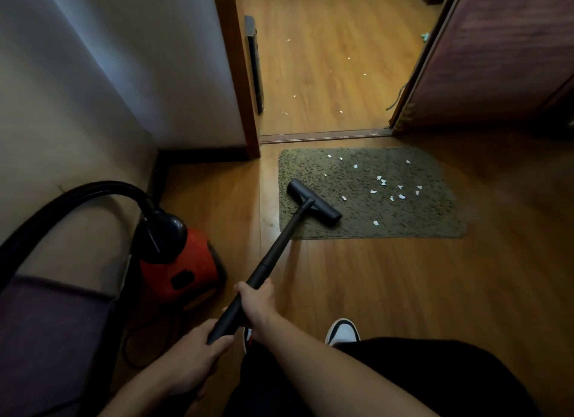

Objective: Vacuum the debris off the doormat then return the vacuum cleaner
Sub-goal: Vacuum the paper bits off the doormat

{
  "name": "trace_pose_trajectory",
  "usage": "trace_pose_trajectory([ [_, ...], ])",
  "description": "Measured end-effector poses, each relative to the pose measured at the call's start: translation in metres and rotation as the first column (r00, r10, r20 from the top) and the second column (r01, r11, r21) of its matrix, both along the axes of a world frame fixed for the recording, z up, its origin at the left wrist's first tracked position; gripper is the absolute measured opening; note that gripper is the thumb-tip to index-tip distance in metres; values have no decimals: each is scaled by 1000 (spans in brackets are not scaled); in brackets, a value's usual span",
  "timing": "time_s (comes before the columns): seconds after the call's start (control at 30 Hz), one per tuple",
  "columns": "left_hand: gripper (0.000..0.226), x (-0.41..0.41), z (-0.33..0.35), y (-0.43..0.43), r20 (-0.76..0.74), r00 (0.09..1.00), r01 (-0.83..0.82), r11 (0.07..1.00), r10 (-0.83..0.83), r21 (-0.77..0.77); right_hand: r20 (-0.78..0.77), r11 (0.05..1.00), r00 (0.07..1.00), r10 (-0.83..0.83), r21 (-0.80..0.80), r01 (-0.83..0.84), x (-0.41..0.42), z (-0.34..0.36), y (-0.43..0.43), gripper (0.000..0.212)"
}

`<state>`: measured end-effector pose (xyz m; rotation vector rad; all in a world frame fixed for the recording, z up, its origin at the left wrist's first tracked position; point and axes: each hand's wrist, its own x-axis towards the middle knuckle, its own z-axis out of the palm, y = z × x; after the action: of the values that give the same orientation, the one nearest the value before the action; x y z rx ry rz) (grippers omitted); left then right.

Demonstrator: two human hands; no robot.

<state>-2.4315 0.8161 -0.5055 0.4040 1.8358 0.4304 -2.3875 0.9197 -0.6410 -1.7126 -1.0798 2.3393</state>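
Note:
A green-brown doormat point(403, 217) lies on the wooden floor in front of a doorway. Several white paper scraps point(383, 182) are scattered over its middle and right part. The black vacuum head point(313, 206) rests on the mat's left part. Its black wand point(273, 255) runs back to me. My right hand point(256, 301) grips the wand higher up, and my left hand point(192, 351) grips its lower end. The red and black vacuum body point(177, 261) stands on the floor at the left, its black hose point(77, 199) arching off to the left.
A white wall point(139, 74) and a wooden door frame point(239, 74) stand left of the doorway. An open door point(497, 53) is at the right. More small scraps point(310, 74) lie on the floor beyond the threshold. A dark purple seat point(46, 339) sits at the lower left.

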Motion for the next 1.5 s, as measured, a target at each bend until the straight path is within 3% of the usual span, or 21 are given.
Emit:
trace_pose_trajectory([
  [0.53,12,22,-20,55,-39,993,116,993,-115,24,32,982,982,-187,11,186,22,-21,50,69],
  [0.87,20,29,-25,110,-19,990,140,990,-140,13,-1,956,956,-292,24,292,31,-25,107,50],
  [1.3,26,24,-31,118,-69,980,189,981,-187,29,-13,967,967,-254,13,254,34,-8,121,40],
  [1.5,18,16,-19,71,-18,996,91,996,-91,-1,26,985,985,-171,-12,171,16,-8,74,41],
])
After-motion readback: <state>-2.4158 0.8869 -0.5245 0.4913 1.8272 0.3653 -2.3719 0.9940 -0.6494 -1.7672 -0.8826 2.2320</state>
